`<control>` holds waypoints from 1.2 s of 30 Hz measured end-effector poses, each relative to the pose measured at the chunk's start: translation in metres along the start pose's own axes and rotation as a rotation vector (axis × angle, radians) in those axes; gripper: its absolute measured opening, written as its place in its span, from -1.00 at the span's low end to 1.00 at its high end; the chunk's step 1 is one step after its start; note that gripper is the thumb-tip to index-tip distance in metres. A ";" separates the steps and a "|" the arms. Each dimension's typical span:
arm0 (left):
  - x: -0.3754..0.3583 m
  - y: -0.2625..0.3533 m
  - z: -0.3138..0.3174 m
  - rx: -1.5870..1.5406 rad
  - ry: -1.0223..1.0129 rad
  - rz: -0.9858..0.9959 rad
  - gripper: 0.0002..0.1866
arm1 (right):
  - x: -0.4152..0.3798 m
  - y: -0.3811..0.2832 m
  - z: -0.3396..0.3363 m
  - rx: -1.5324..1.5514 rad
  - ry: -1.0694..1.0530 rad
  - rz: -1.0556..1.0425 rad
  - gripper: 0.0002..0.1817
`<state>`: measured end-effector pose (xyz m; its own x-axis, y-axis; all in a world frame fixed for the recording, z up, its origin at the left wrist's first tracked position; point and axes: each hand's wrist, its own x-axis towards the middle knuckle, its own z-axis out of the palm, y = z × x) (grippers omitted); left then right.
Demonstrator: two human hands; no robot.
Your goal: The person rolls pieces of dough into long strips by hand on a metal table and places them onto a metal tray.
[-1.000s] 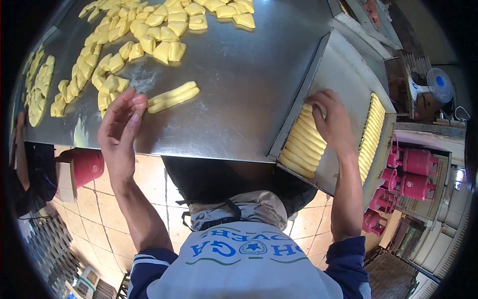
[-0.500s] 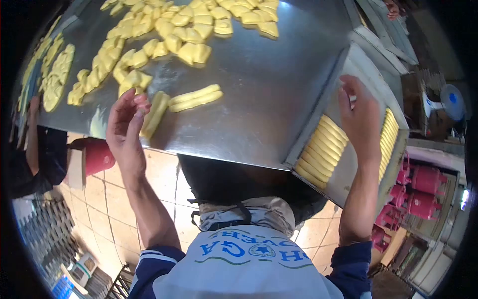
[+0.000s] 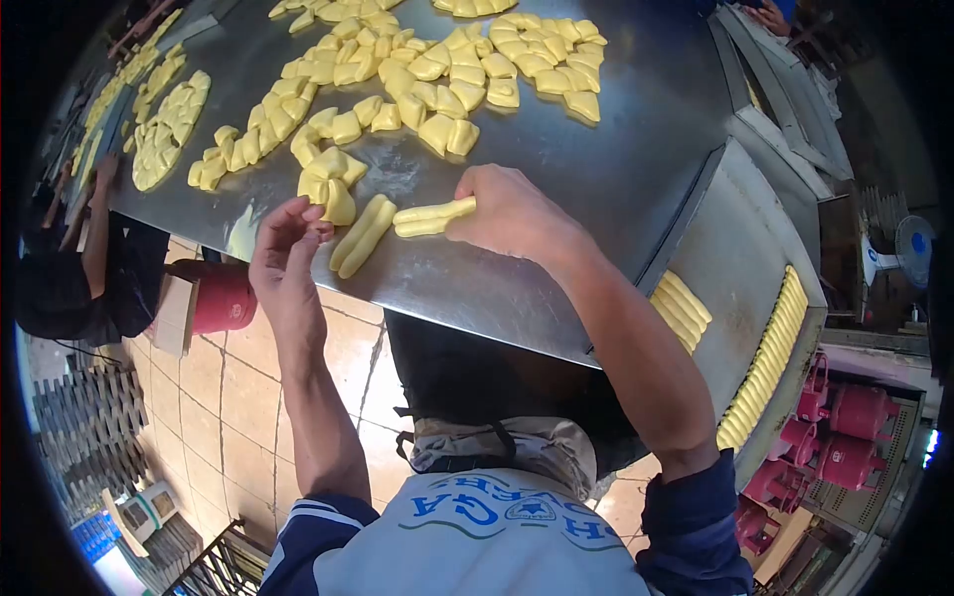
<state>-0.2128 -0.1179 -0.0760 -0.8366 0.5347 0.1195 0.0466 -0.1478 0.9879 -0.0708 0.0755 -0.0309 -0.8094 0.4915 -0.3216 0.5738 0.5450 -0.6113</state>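
My right hand (image 3: 512,214) is closed over the right end of a pair of yellow dough rolls (image 3: 425,219) lying side by side on the metal table; its fingertips are hidden. A second pair of dough rolls (image 3: 362,235) lies to the left, slanting toward the table's front edge. Beside that pair, my left hand (image 3: 286,246) hovers over the edge with fingers curled in toward the thumb and nothing visible in them. Just beyond its fingertips sit cut dough pieces (image 3: 331,184).
Many dough pieces (image 3: 432,70) spread over the far part of the metal table (image 3: 497,298). On the right, a tray (image 3: 735,248) holds a long row of dough rolls (image 3: 765,358) and a shorter row (image 3: 681,310). Another person's arm (image 3: 96,223) is at the left.
My right hand has moved left from over the tray to the dough rolls on the table. My left hand stays by the table edge. The view has shifted slightly.
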 end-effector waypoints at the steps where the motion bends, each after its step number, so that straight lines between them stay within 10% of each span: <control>1: 0.000 -0.001 0.004 0.011 -0.017 -0.014 -0.64 | 0.002 0.002 0.002 0.040 0.022 0.005 -0.72; 8: -0.008 -0.004 0.082 -0.041 -0.066 -0.186 -0.59 | -0.038 -0.007 -0.035 0.621 0.202 -0.262 -0.75; 11: -0.013 0.009 0.114 -0.391 -0.508 -0.512 -0.50 | -0.068 0.012 -0.065 0.643 0.335 -0.287 -0.76; 18: -0.018 0.034 0.208 -0.411 -0.885 -0.476 -0.51 | -0.168 0.088 -0.099 0.730 0.649 -0.065 -0.74; 26: -0.046 0.023 0.309 0.774 -1.125 0.907 -0.81 | -0.215 0.199 -0.077 0.565 0.751 0.261 -0.72; 36: -0.058 0.007 0.342 1.256 -1.355 0.978 -0.85 | -0.212 0.249 -0.056 0.502 0.624 0.322 -0.76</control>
<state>0.0231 0.1343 -0.0422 0.4919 0.8676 -0.0726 0.8704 -0.4919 0.0190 0.2509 0.1448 -0.0747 -0.3157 0.9338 -0.1685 0.5212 0.0223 -0.8532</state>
